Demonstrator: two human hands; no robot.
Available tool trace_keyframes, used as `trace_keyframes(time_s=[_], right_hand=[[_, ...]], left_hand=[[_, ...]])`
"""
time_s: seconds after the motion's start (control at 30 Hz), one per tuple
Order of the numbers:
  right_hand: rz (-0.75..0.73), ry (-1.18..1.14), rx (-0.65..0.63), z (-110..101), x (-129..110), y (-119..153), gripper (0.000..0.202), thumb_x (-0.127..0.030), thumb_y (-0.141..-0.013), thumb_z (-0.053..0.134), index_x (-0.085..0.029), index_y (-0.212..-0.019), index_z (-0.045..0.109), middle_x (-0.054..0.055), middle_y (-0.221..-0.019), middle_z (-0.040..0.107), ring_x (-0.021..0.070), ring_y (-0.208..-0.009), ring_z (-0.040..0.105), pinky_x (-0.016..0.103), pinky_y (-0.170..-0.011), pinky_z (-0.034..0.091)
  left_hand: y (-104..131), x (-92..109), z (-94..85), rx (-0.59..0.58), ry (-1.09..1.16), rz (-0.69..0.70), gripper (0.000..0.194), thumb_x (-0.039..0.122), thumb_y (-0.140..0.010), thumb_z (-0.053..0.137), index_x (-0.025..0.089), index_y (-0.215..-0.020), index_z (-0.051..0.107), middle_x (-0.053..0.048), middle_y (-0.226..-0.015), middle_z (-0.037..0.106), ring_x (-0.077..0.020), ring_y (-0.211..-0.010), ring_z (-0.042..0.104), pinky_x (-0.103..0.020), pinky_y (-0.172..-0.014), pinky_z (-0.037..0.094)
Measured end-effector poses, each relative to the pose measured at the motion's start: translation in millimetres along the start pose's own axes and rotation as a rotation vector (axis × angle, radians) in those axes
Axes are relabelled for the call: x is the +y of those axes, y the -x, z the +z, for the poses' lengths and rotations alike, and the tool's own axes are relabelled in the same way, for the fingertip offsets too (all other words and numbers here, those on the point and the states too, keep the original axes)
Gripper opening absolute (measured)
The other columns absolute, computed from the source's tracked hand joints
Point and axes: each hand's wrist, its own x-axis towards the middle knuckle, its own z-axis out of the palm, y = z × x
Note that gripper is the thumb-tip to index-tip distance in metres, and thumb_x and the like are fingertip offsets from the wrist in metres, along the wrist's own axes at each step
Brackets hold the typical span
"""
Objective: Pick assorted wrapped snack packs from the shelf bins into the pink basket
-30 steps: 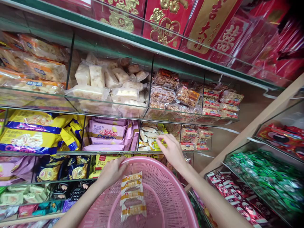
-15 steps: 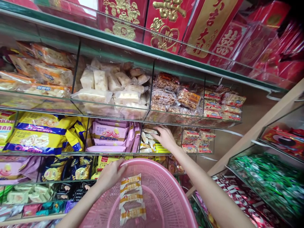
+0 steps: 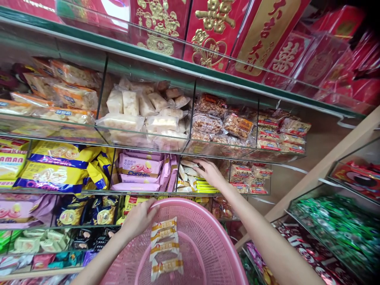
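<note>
pink plastic mesh basket, glossy film snack packets, glass shelves

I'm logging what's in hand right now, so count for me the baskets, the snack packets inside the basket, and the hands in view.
Pink perforated plastic basket: 1
White snack packets with orange bands in the basket: 4, hanging in a strip
Hands: 2, left hand on the basket rim, right hand among the small pale shelf packets
Total: 7

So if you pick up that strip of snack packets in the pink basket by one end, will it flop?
Probably yes. The strip of snack packets looks like four small sealed packs joined end to end, so it would likely bend at the joins. It seems light, and its shiny wrapper may be slippery. It lies flat in the pink basket, unlikely to roll.
</note>
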Motion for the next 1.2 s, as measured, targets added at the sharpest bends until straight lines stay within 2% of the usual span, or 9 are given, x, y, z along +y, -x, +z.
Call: trace_keyframes(time_s=[0.3, 0.53, 0.67, 0.8, 0.9, 1.03, 1.2], right_hand=[[0.069, -0.125, 0.104, 2, 5, 6, 0.031, -0.035, -0.086, 0.049, -0.018, -0.11, 0.06, 0.005, -0.09, 0.069, 0.0168, -0.074, 0.062, 0.031, -0.073, 0.049], [0.015, -0.126, 0.111, 4, 1, 11, 0.025, -0.032, -0.084, 0.052, -0.019, -0.103, 0.062, 0.008, -0.102, 0.064, 0.0199, -0.093, 0.058, 0.034, -0.084, 0.045], [-0.031, -0.083, 0.105, 4, -3, 13, 0.019, -0.028, -0.083, 0.054, -0.02, -0.099, 0.061, 0.007, -0.101, 0.061, 0.0208, -0.096, 0.056, 0.036, -0.087, 0.042], [-0.001, -0.084, 0.074, 7, -5, 14, 0.017, -0.025, -0.082, 0.053, -0.02, -0.098, 0.058, 0.005, -0.099, 0.063, 0.021, -0.095, 0.057, 0.038, -0.087, 0.042], [0.021, -0.086, 0.073, 9, -5, 15, 0.021, -0.023, -0.08, 0.053, -0.02, -0.101, 0.056, 0.005, -0.099, 0.064, 0.021, -0.092, 0.058, 0.037, -0.085, 0.043], [0.031, -0.068, 0.083, 9, -6, 15, 0.033, -0.022, -0.08, 0.054, -0.019, -0.113, 0.051, 0.007, -0.105, 0.063, 0.0223, -0.099, 0.056, 0.038, -0.088, 0.041], [0.05, 0.042, 0.048, 8, -11, 14, 0.035, -0.029, -0.082, 0.054, -0.018, -0.115, 0.053, 0.009, -0.105, 0.063, 0.0243, -0.098, 0.055, 0.041, -0.087, 0.04]], left_hand=[[0, -2, 0.8, 0.0, -0.03, -0.004, 0.037, 0.042, -0.088, 0.031, 0.024, -0.105, 0.058, -0.008, -0.1, 0.07, -0.0248, -0.098, 0.063, -0.032, -0.08, 0.043], [-1, -1, 1.5, 0.001, -0.021, 0.003, 0.036, 0.041, -0.088, 0.031, 0.023, -0.103, 0.058, -0.008, -0.097, 0.07, -0.0247, -0.095, 0.064, -0.032, -0.078, 0.044], [1, 1, 0.2, -0.008, -0.02, -0.012, 0.036, 0.042, -0.088, 0.031, 0.024, -0.104, 0.058, -0.008, -0.099, 0.07, -0.0251, -0.096, 0.064, -0.033, -0.079, 0.043], [3, 3, -0.5, -0.012, -0.027, -0.027, 0.038, 0.042, -0.087, 0.031, 0.023, -0.107, 0.057, -0.008, -0.102, 0.07, -0.026, -0.1, 0.063, -0.034, -0.081, 0.043], [3, 2, 0.2, -0.01, -0.021, -0.021, 0.039, 0.043, -0.087, 0.03, 0.023, -0.107, 0.057, -0.009, -0.103, 0.069, -0.0272, -0.1, 0.063, -0.035, -0.081, 0.043], [3, 2, 1.2, 0.001, -0.016, -0.009, 0.04, 0.043, -0.087, 0.03, 0.022, -0.109, 0.057, -0.01, -0.105, 0.069, -0.0271, -0.099, 0.063, -0.036, -0.082, 0.044], [5, 3, 0.7, -0.004, -0.018, -0.01, 0.041, 0.044, -0.087, 0.03, 0.023, -0.109, 0.057, -0.01, -0.104, 0.069, -0.0259, -0.098, 0.063, -0.034, -0.081, 0.043]])
